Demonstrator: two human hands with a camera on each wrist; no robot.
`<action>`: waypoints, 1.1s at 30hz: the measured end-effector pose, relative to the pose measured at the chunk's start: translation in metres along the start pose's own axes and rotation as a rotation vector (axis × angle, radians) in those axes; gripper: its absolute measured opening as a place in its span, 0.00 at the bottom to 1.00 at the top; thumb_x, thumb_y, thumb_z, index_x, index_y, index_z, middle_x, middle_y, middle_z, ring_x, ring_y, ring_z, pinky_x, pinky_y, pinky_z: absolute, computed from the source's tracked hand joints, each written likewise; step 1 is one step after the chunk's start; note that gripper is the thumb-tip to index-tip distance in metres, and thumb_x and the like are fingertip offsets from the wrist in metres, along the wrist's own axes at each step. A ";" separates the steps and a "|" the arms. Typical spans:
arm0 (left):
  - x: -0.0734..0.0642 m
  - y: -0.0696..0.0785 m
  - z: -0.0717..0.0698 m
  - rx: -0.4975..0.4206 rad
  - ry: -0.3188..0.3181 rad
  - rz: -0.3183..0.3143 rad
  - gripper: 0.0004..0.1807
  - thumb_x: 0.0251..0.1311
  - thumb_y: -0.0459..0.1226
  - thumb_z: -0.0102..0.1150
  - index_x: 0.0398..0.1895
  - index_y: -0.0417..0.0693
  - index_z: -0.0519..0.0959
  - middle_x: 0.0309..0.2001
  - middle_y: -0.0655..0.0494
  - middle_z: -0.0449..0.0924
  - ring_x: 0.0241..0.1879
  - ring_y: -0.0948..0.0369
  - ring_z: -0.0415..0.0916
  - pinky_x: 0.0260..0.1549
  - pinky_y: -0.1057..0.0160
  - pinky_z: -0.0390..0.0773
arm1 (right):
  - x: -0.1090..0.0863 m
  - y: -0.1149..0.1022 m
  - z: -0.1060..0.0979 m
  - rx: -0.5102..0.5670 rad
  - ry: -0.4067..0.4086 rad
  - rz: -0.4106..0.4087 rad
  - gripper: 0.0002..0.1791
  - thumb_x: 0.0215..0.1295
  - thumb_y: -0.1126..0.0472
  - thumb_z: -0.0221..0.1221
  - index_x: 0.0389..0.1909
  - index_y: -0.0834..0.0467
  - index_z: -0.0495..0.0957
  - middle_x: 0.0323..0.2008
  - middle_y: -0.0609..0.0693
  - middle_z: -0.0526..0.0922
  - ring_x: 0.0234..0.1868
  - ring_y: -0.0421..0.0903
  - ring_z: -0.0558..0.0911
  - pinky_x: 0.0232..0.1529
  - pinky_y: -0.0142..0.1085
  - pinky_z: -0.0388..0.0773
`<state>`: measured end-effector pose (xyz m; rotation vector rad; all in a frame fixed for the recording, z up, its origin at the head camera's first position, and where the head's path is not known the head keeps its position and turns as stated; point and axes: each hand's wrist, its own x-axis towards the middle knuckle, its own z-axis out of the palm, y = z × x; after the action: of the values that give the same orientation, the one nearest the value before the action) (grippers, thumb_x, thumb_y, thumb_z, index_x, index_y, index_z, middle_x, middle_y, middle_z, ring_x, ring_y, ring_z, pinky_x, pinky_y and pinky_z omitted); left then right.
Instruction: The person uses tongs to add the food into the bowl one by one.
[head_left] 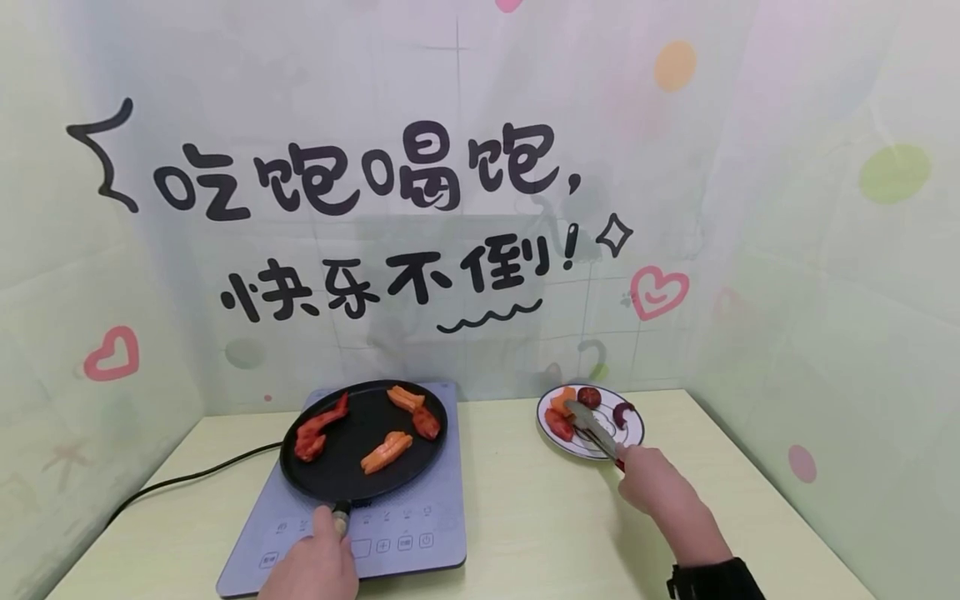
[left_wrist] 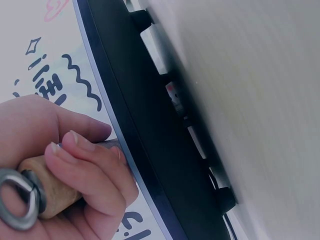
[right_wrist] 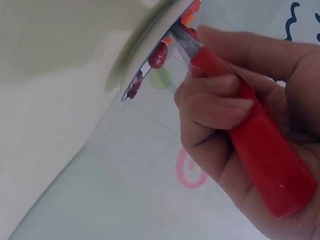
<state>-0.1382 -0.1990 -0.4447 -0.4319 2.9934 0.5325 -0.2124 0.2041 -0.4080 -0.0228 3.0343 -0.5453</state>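
My left hand [head_left: 315, 567] grips the wooden handle [left_wrist: 57, 192] of a black frying pan [head_left: 337, 471], its fingers wrapped around the wood. In the pan lie a red chicken wing [head_left: 318, 429], a browned piece [head_left: 426, 422] and two orange shrimp-like pieces, one of them [head_left: 387, 452] near the front. Red-handled metal tongs [head_left: 596, 429] are in my right hand [head_left: 660, 487], fingers curled round the red handle [right_wrist: 265, 155]. Their tips reach over a white plate [head_left: 636, 433], right at an orange piece [head_left: 561, 402] and a red piece [head_left: 558, 425].
Beneath the pan is a grey-blue induction cooker [head_left: 442, 533], its black cord [head_left: 202, 475] running left. A round dark-red piece [head_left: 589, 397] and a curled purple piece [head_left: 622, 414] also lie on the plate. A printed cloth backdrop [head_left: 495, 358] stands behind the pale table [head_left: 517, 517].
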 end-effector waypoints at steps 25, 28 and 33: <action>0.001 0.001 0.000 0.005 0.009 0.003 0.19 0.77 0.40 0.55 0.54 0.31 0.65 0.25 0.47 0.75 0.23 0.53 0.73 0.27 0.54 0.69 | -0.020 -0.002 -0.032 -0.053 0.116 -0.067 0.09 0.61 0.72 0.54 0.38 0.60 0.79 0.28 0.52 0.79 0.31 0.49 0.75 0.31 0.43 0.72; 0.001 0.000 0.000 0.001 0.005 0.004 0.20 0.77 0.40 0.55 0.55 0.30 0.64 0.25 0.47 0.75 0.23 0.53 0.74 0.27 0.54 0.70 | -0.022 -0.004 -0.035 -0.052 0.116 -0.086 0.11 0.61 0.72 0.54 0.41 0.62 0.80 0.28 0.52 0.78 0.31 0.50 0.75 0.32 0.42 0.72; 0.001 -0.001 0.001 0.003 0.002 0.005 0.20 0.77 0.39 0.55 0.55 0.30 0.64 0.25 0.47 0.75 0.23 0.53 0.74 0.27 0.54 0.70 | -0.023 -0.004 -0.036 -0.034 0.126 -0.115 0.14 0.63 0.71 0.54 0.47 0.65 0.82 0.33 0.57 0.82 0.33 0.51 0.75 0.34 0.43 0.72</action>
<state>-0.1389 -0.1993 -0.4459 -0.4245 2.9980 0.5280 -0.1918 0.2137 -0.3716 -0.1727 3.1807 -0.5218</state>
